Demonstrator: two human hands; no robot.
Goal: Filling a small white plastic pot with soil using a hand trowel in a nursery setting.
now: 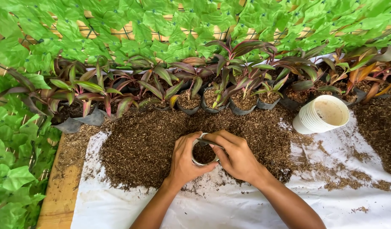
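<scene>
Your left hand [185,159] and right hand [235,157] gripped a small pot [203,153] of brown mulch [140,148]; your fingers hid most of its rim.

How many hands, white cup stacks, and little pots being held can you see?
Hands: 2, the left hand and the right hand
Stacks of white cups: 1, lying on its side
Small pots held between both hands: 1
Total: 4
</scene>
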